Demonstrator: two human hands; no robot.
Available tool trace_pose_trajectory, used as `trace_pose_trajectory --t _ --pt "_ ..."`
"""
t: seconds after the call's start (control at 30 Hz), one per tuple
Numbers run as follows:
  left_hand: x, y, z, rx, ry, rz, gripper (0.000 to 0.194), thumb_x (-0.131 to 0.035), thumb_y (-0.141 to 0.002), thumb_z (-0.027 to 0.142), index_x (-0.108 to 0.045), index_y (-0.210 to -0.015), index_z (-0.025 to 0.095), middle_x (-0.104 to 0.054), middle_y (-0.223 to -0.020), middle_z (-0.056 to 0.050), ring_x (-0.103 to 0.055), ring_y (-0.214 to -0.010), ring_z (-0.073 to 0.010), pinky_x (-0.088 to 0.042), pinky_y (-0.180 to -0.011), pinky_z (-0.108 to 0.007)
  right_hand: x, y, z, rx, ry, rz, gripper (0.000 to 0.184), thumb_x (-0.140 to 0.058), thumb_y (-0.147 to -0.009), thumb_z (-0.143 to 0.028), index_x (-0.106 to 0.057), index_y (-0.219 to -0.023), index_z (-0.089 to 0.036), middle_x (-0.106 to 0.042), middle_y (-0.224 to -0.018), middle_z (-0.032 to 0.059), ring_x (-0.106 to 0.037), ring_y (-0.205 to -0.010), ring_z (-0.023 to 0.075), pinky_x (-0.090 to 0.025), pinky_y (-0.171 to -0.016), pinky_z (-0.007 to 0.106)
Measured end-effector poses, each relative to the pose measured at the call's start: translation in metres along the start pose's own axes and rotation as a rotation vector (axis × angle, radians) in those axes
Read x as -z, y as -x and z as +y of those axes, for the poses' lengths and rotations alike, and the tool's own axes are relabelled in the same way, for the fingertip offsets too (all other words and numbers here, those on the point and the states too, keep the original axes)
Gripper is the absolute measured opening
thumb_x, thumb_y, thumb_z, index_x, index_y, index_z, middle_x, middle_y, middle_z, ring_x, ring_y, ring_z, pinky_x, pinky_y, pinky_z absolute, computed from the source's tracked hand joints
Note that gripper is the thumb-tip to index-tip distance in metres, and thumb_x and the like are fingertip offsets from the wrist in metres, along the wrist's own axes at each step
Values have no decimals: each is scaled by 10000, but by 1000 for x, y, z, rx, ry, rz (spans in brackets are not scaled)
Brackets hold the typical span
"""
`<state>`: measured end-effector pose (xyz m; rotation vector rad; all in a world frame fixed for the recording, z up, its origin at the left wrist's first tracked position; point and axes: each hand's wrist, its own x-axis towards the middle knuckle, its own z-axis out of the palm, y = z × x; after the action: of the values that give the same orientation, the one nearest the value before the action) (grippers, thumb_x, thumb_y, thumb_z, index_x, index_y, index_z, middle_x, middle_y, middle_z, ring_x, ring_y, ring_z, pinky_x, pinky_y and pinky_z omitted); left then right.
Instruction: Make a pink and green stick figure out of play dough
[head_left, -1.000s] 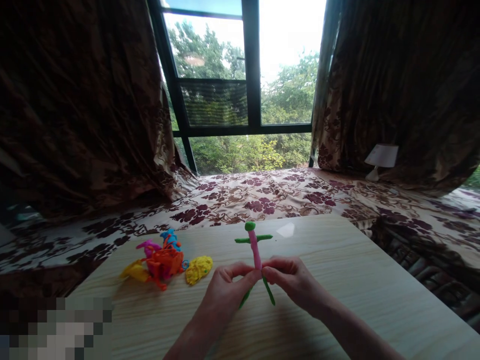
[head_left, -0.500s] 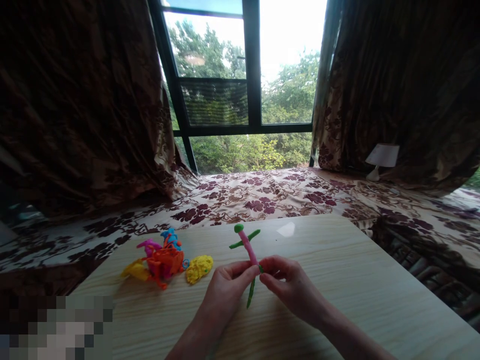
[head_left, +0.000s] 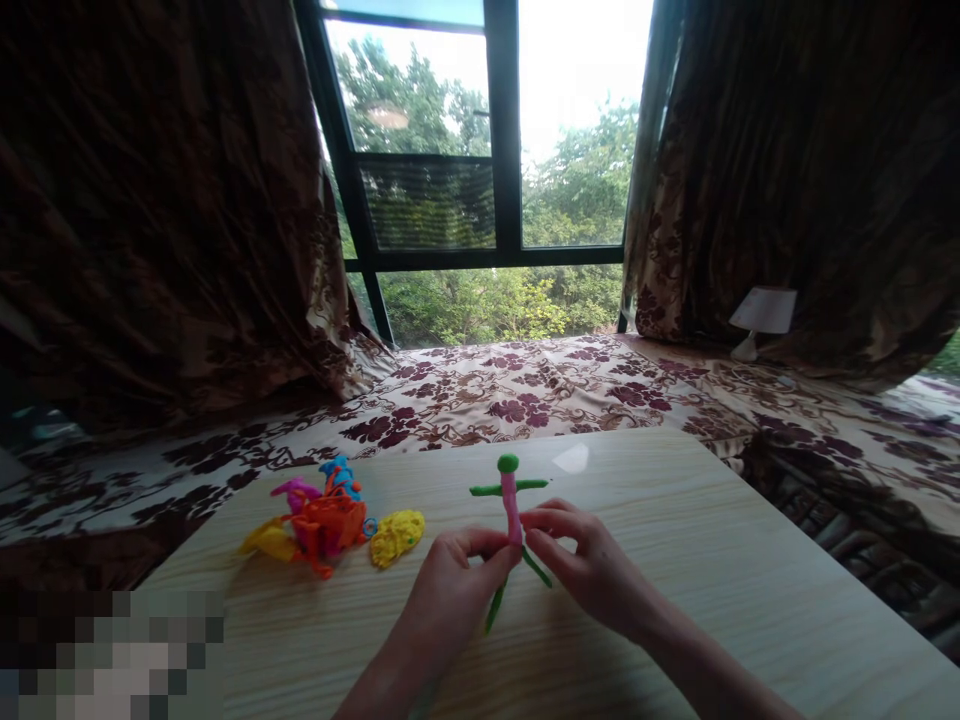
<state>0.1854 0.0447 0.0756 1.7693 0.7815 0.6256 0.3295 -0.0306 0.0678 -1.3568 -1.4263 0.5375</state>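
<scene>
A plasticine figure point(head_left: 512, 505) has a pink stick body, a round green head, thin green arms stretched sideways and two thin green legs. My left hand point(head_left: 457, 575) pinches the lower end of its body between thumb and forefinger, holding it over the table. One leg hangs down beside the left thumb; the other slants to the right below my right hand point(head_left: 581, 560). The right thumb and forefinger are slightly parted at the lower right side of the body. Whether these fingertips touch it I cannot tell.
On the left of the wooden table point(head_left: 675, 560) lies a heap of orange, blue, pink and yellow plasticine point(head_left: 330, 520). A flattened yellow lump point(head_left: 397, 538) sits beside it. A white lamp point(head_left: 763, 312) stands on the floral-covered ledge point(head_left: 517, 395) beneath the window.
The figure has turned more upright, its head shifting right and its arms levelling. My right fingers have parted from the green leg, which now slants down to the right.
</scene>
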Motion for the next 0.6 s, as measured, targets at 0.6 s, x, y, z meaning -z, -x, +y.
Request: trace_pose_trajectory --t 0.6 --pt "6 1 5 108 75 -151 400 -464 -765 474 -648 -658 135 -537 -558 20 -409 -537 -105 -302 -536 -216 3 -6 6 -206 -490 -41 235 -610 -742 -356 -693 -833 -155 -654 -734 19 -535 -652 125 -405 -613 236"
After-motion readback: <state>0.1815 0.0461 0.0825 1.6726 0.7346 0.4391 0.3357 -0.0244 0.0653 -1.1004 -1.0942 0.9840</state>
